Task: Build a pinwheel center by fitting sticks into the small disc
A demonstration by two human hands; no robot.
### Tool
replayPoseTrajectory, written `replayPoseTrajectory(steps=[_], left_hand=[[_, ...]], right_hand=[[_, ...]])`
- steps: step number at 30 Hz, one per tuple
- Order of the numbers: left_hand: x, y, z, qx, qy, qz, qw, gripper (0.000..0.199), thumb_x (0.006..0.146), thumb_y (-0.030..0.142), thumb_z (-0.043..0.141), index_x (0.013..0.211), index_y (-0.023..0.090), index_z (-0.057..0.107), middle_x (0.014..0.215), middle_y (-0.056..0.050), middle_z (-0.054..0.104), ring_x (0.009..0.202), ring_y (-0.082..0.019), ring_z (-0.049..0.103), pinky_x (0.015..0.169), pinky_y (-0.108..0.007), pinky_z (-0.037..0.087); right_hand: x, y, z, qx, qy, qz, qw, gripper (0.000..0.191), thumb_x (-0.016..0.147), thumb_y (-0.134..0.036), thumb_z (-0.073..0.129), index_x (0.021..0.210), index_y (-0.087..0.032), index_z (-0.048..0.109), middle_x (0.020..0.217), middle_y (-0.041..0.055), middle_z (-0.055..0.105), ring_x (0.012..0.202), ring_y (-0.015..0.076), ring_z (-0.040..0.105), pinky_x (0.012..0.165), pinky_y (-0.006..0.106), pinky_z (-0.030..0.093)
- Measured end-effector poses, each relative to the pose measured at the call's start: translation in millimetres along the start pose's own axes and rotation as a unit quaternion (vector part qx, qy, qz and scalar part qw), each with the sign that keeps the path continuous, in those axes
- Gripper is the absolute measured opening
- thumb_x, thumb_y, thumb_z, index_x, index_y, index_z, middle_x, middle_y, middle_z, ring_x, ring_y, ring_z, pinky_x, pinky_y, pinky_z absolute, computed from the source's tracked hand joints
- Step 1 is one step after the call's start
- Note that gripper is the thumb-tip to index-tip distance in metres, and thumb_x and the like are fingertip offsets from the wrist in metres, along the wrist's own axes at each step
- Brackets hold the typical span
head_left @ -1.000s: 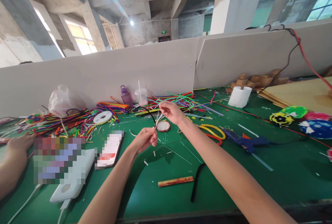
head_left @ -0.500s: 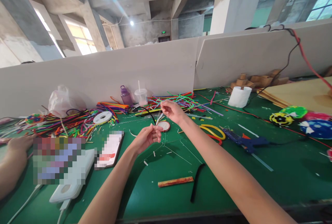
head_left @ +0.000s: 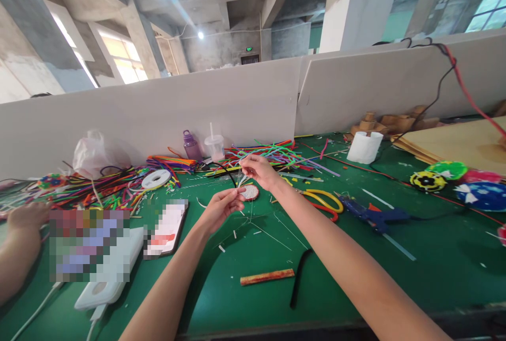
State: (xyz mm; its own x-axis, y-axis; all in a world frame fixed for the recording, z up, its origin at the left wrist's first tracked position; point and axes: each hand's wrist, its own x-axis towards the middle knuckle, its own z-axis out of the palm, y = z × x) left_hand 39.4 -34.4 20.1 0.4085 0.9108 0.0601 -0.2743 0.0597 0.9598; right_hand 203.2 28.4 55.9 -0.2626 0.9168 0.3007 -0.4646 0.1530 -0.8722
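- Your tabletop (head_left: 213, 304) ends toward you along the bottom of the view; a pale partition (head_left: 190, 109) stands along its far side.
- Between your left forearm (head_left: 169, 272) and right forearm (head_left: 336, 230) you have a brown stick (head_left: 267, 277) and a black strip (head_left: 297, 278) lying near that front edge.
- To your left, a phone (head_left: 168, 227) limits sideways room; to your right, a blue glue gun (head_left: 373, 215) lies beyond the forearm.
- Thin white strands (head_left: 239, 177) run between your hands, raised in front of a round white disc (head_left: 250, 192).
- Your left hand (head_left: 225, 206) sits lower, thumb and fingers pinching the strands' lower part.
- Your right hand (head_left: 259, 168) is higher and farther out, fingertips closed on their upper part.
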Motion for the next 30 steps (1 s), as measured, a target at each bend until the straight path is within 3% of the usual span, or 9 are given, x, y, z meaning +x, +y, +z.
replayPoseTrajectory(steps=[17, 30], left_hand=[[0.9, 0.5, 1.1, 0.003, 0.018, -0.001, 1.0, 0.026, 0.073, 0.029, 0.072, 0.09, 0.009, 0.07, 0.073, -0.005, 0.066, 0.06, -0.009, 0.059, 0.061, -0.02, 0.048], [0.7, -0.1, 0.5, 0.019, 0.021, 0.008, 1.0, 0.024, 0.073, 0.03, 0.072, 0.086, 0.01, 0.07, 0.072, -0.005, 0.065, 0.06, -0.009, 0.059, 0.061, -0.02, 0.049]], right_hand=[[-0.2, -1.0, -0.3, -0.002, -0.008, 0.016, 1.0, 0.018, 0.062, -0.026, 0.071, 0.061, -0.016, 0.057, 0.049, -0.0037, 0.053, 0.046, 0.0069, 0.045, 0.043, 0.021, 0.024], [-1.7, -1.8, -0.2, 0.013, -0.017, 0.034, 0.999, 0.022, 0.061, -0.028, 0.075, 0.074, -0.016, 0.062, 0.052, -0.0038, 0.055, 0.049, 0.0079, 0.048, 0.044, 0.02, 0.026]])
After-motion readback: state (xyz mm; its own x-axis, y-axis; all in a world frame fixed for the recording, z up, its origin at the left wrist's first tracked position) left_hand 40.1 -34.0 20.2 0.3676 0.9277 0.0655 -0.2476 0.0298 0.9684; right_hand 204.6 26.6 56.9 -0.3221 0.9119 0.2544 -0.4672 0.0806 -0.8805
